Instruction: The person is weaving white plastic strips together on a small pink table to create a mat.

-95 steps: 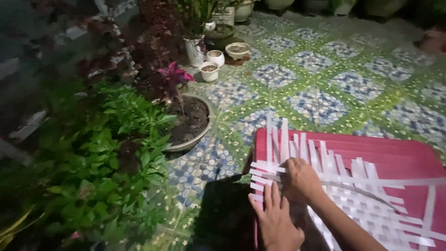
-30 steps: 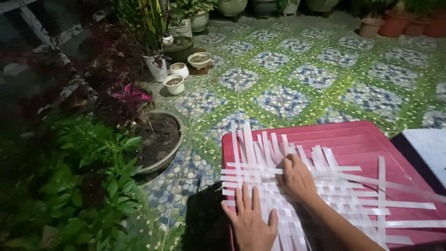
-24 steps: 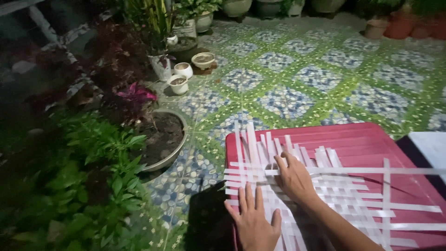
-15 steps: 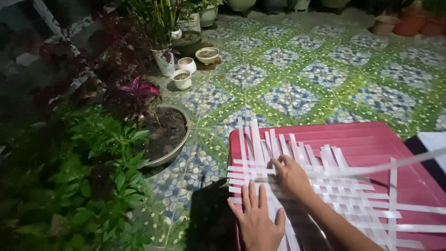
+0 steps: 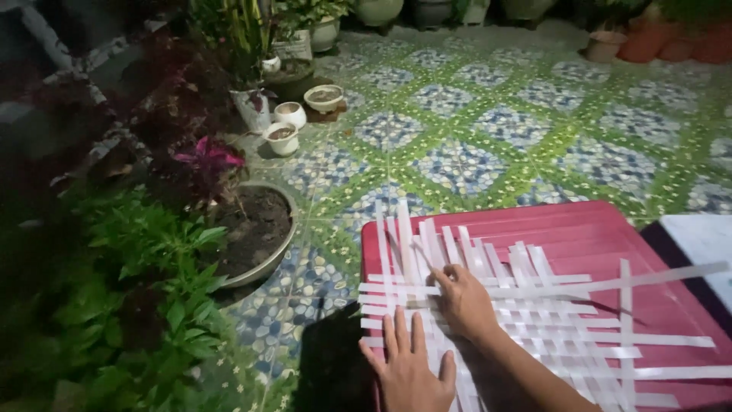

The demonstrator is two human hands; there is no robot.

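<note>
A mat of woven white strips [image 5: 534,320] lies on a red plastic board [image 5: 579,229] set on the floor. My left hand [image 5: 412,370] rests flat on the mat's near left part, fingers spread, holding nothing. Just beyond it, my right hand [image 5: 467,301] has its fingers curled on the left part of a long white strip [image 5: 648,278]. That strip runs crosswise over the mat toward the right edge of the board. Loose ends of upright strips stick out past the mat at the far left.
A tiled floor [image 5: 473,152] in green and blue extends ahead. A wide round pot of soil [image 5: 255,229] with red-leaved and green plants stands at left. Small white pots [image 5: 282,139] and a bowl [image 5: 324,98] sit further back. A white-topped dark object [image 5: 701,244] borders the board at right.
The view has shifted a little. Both hands stay on the mat's left part, and the long crosswise strip now reaches further out to the right with its far end raised.
</note>
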